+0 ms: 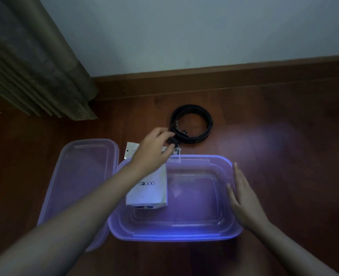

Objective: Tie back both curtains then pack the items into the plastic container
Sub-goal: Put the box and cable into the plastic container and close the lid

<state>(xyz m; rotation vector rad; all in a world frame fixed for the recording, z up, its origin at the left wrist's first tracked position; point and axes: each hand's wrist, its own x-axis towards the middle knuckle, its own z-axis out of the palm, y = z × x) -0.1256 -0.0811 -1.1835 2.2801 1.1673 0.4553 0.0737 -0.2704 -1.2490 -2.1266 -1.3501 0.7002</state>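
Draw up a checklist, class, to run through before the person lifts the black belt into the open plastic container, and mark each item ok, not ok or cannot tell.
1. Container open, lid set aside on its left: ok.
2. Room inside the container: the white packet fills only the left part: ok.
3. Left hand has a firm hold on the coiled belt: cannot tell; the fingers reach its near edge.
4. Right hand steadies the container at its right rim: ok.
5. Belt coiled and not trailing loose: ok.
6. Silver pouch behind the container packed: not ok.
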